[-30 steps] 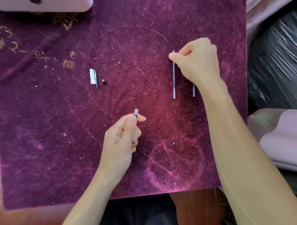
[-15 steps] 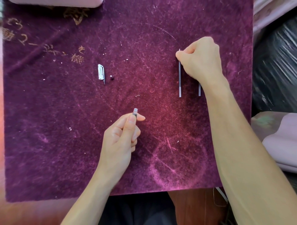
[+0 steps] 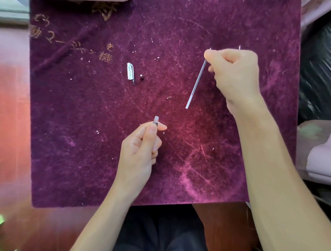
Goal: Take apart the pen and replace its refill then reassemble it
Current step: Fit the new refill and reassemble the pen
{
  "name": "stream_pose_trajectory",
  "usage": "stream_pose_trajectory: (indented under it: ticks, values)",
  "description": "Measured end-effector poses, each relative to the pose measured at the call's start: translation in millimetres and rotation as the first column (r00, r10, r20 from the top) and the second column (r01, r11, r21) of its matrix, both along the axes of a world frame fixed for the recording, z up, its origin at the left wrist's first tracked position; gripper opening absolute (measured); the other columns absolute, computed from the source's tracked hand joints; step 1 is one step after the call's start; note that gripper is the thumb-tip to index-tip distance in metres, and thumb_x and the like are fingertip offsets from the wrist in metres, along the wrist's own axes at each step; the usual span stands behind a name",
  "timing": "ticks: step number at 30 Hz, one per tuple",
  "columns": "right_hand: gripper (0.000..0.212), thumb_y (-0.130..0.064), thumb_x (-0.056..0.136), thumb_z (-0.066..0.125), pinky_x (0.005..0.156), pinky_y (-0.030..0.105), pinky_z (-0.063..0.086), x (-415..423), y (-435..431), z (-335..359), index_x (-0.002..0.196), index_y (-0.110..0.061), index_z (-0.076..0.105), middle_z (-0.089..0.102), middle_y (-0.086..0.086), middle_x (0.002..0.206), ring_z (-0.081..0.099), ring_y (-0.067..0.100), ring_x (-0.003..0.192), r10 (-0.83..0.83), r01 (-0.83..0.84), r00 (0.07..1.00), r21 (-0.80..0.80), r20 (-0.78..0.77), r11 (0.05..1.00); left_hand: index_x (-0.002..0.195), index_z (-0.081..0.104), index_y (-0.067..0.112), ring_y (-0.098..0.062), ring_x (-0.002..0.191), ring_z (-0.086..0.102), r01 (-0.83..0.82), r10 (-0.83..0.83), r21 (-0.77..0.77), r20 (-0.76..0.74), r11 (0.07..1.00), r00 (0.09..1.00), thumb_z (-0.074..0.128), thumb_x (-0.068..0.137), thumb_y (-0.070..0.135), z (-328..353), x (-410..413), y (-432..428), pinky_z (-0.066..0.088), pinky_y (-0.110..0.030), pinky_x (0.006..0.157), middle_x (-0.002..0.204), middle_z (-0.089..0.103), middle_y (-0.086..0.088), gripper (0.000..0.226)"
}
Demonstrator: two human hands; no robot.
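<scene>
My right hand (image 3: pixel 234 71) pinches a thin grey refill (image 3: pixel 196 84) near its writing tip, and the refill slants down-left above the purple felt mat (image 3: pixel 89 143). The tip of a second refill (image 3: pixel 239 47) pokes out above that hand; the rest of it is hidden. Near the mat's middle, my left hand (image 3: pixel 141 148) grips a small pen part (image 3: pixel 156 119) whose threaded end sticks up between thumb and forefinger. A silver pen clip (image 3: pixel 130 71) and a tiny dark bead (image 3: pixel 141 78) lie on the mat at upper left of centre.
The mat lies on a reddish wooden table (image 3: pixel 16 125). Gold embroidered characters (image 3: pixel 105 53) mark its upper left. Black plastic (image 3: pixel 315 71) and pale fabric (image 3: pixel 317 157) sit off the right edge. A pale object (image 3: pixel 107 0) touches the top edge.
My right hand has lifted the left refill off the mat and swung its lower end to the left. The second refill now lies under that hand. The left hand stays put.
</scene>
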State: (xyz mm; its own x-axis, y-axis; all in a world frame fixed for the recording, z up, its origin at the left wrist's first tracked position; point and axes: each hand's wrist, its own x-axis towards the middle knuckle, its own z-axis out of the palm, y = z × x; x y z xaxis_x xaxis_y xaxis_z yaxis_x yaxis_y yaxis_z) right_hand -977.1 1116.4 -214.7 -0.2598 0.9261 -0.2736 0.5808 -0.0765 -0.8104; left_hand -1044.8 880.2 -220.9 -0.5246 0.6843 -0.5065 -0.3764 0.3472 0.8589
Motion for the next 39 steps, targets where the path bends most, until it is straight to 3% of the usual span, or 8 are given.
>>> stream_pose_trajectory:
  ticks: [4, 8, 12, 15, 21, 35, 39]
  values:
    - [0.028, -0.037, 0.09, 0.075, 0.058, 0.018, 0.041, -0.3, -29.6, -4.0, 0.064, -0.026, 0.076, 0.062, -0.021, 0.051, 0.051, -0.006, 0.047, -0.109, 0.088, 0.988, -0.176, -0.113, 0.98, 0.096, 0.073, 0.026, -0.004, 0.048, 0.029, -0.011, 0.011, 0.006, 0.009, 1.0, 1.0, 0.046, 0.109, 0.032, 2.8, -1.6, -8.9, 0.025, -0.019, 0.04, 0.06, 0.039, 0.006, 0.031]
    - [0.035, -0.035, 0.092, 0.078, 0.044, 0.015, 0.034, -0.2, -60.2, -7.5, 0.058, -0.025, 0.073, 0.053, -0.017, 0.05, 0.04, -0.002, 0.039, -0.211, 0.137, 0.956, -0.328, -0.202, 0.935, 0.096, 0.073, 0.026, -0.006, 0.049, 0.029, -0.013, 0.013, -0.004, 0.01, 1.0, 1.0, 0.045, 0.109, 0.032, 4.2, 0.0, -15.8, 0.025, -0.02, 0.041, 0.061, 0.038, 0.004, 0.031]
    - [0.047, -0.03, 0.095, 0.077, 0.041, 0.017, 0.029, 0.9, -80.2, -8.5, 0.048, -0.024, 0.068, 0.048, -0.015, 0.054, 0.034, 0.001, 0.039, -0.287, 0.162, 0.923, -0.418, -0.255, 0.894, 0.097, 0.072, 0.028, -0.006, 0.049, 0.029, -0.01, 0.01, -0.011, 0.014, 1.0, 1.0, 0.045, 0.109, 0.033, 5.9, 3.4, -22.1, 0.025, -0.021, 0.041, 0.061, 0.038, 0.004, 0.03]
    - [0.036, -0.027, 0.097, 0.076, 0.041, 0.018, 0.028, 1.0, -88.0, -8.1, 0.062, -0.021, 0.07, 0.05, -0.008, 0.065, 0.032, 0.003, 0.042, -0.34, 0.185, 0.897, -0.46, -0.281, 0.869, 0.098, 0.072, 0.025, -0.005, 0.049, 0.03, -0.013, 0.013, -0.012, 0.019, 1.0, 1.0, 0.045, 0.109, 0.032, 6.7, 6.0, -24.7, 0.027, -0.019, 0.041, 0.061, 0.039, 0.003, 0.03]
    - [0.028, -0.026, 0.098, 0.075, 0.041, 0.018, 0.027, 4.3, -93.9, -7.5, 0.073, -0.016, 0.07, 0.049, -0.003, 0.07, 0.03, 0.004, 0.045, -0.369, 0.202, 0.881, -0.473, -0.294, 0.858, 0.099, 0.071, 0.022, -0.005, 0.049, 0.03, -0.022, 0.022, -0.007, 0.018, 1.0, 1.0, 0.045, 0.109, 0.029, 8.7, 11.0, -26.6, 0.027, -0.018, 0.041, 0.064, 0.036, -0.006, 0.029]
    - [0.031, -0.027, 0.097, 0.076, 0.041, 0.019, 0.029, 10.9, -98.6, -6.0, 0.067, -0.021, 0.069, 0.051, -0.004, 0.07, 0.033, 0.004, 0.043, -0.369, 0.209, 0.885, -0.464, -0.286, 0.861, 0.1, 0.071, 0.019, -0.007, 0.049, 0.029, -0.007, 0.007, -0.008, 0.0, 1.0, 1.0, 0.044, 0.11, 0.027, 11.4, 19.5, -31.2, 0.025, -0.021, 0.041, 0.062, 0.039, -0.001, 0.03]
    - [0.037, -0.028, 0.097, 0.076, 0.041, 0.018, 0.029, 14.0, -98.7, -4.7, 0.061, -0.023, 0.068, 0.05, -0.011, 0.06, 0.033, 0.002, 0.04, -0.328, 0.182, 0.896, -0.426, -0.298, 0.886, 0.101, 0.071, 0.018, -0.008, 0.05, 0.03, 0.001, -0.001, -0.012, -0.006, 1.0, 1.0, 0.044, 0.11, 0.026, 12.1, 21.3, -30.8, 0.025, -0.022, 0.041, 0.062, 0.039, -0.003, 0.03]
